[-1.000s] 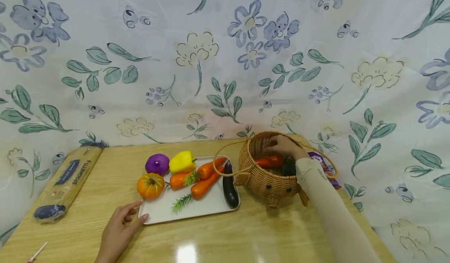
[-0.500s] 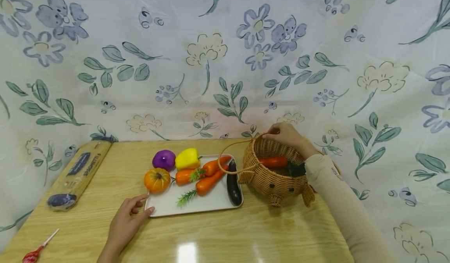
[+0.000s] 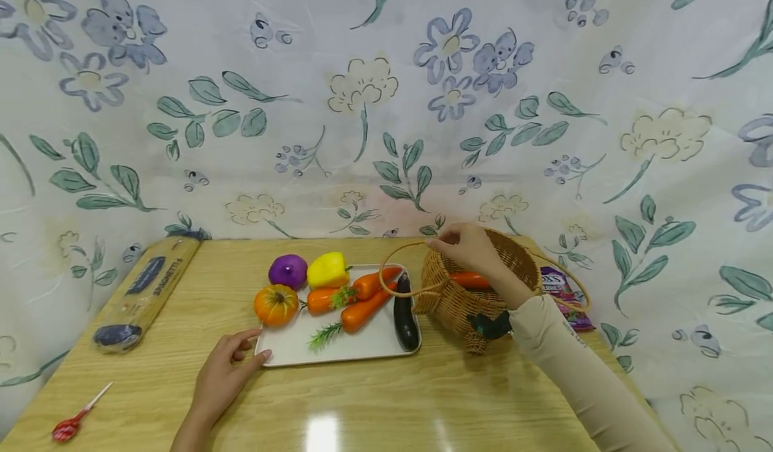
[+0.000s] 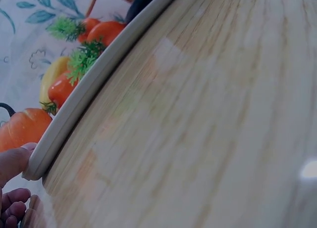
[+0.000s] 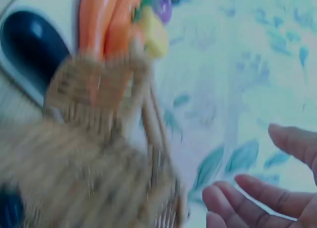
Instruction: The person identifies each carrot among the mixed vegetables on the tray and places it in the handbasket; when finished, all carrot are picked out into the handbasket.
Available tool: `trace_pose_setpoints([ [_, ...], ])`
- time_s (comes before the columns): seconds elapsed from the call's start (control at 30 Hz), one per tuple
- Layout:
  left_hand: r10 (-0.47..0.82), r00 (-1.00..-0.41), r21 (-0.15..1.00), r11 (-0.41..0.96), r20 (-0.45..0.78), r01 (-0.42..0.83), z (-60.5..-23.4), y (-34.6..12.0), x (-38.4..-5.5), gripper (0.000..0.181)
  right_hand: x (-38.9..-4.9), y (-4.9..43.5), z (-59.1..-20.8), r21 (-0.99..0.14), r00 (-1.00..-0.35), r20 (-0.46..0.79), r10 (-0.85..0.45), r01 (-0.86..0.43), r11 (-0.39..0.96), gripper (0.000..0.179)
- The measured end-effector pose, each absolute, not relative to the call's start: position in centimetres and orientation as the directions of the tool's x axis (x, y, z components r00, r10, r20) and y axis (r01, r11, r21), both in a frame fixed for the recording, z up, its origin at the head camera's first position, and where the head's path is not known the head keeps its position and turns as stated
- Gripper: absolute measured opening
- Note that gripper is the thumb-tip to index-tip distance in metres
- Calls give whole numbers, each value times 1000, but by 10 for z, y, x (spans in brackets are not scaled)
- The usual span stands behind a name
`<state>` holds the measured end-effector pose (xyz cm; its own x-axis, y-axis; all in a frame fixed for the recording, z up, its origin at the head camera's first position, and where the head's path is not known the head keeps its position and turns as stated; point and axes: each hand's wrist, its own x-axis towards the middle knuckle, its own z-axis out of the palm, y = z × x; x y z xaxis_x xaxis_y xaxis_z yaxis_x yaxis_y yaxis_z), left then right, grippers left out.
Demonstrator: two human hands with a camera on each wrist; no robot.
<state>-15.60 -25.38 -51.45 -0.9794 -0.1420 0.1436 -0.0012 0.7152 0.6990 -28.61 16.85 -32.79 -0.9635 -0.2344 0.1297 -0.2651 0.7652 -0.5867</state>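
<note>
My left hand [image 3: 223, 375] holds the near left corner of the white tray [image 3: 284, 351], thumb on the rim and index finger at its left edge. On the tray lie a pumpkin [image 3: 276, 305], a purple onion-like vegetable [image 3: 288, 271], a yellow bell pepper [image 3: 328, 270], several carrots [image 3: 365, 311] and an eggplant [image 3: 406, 314]. My right hand [image 3: 474, 251] hovers over the left side of the pig-shaped wicker basket [image 3: 447, 298], fingertips near its looped handle [image 3: 382, 274]. The right wrist view shows its thumb and fingers apart, nothing between them. A long red vegetable [image 3: 470, 279] lies inside the basket.
A spaghetti packet [image 3: 147, 291] lies at the left side of the wooden table [image 3: 374, 405]. Nearer the front left is a red lollipop [image 3: 66, 429]. A purple snack bag [image 3: 558, 291] sits behind the basket at right. Flowered cloth [image 3: 338, 137] hangs along the back.
My right hand has left the inside of the basket, passed over its back rim and come to its left side. The left hand stays at the tray's corner. The head view has shifted slightly.
</note>
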Motion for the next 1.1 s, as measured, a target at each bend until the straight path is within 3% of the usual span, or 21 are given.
trace_pose_setpoints([
  [0.47,-141,-978,709,705,156,12,-521,-256,-161,53,-231,87,-355,-614,-943,165,-290,-328,718,27],
  [0.67,-137,-976,721,693,166,25,-519,-254,-162,52,-219,64,-386,-630,-938,95,-333,-316,710,29],
  [0.9,-148,-974,717,697,173,22,-520,-254,-160,51,-207,37,-441,-777,-985,-37,-169,-78,625,39],
  [1.1,-144,-974,714,700,174,24,-519,-257,-158,51,-205,18,-464,-805,-1000,-22,6,21,593,50],
])
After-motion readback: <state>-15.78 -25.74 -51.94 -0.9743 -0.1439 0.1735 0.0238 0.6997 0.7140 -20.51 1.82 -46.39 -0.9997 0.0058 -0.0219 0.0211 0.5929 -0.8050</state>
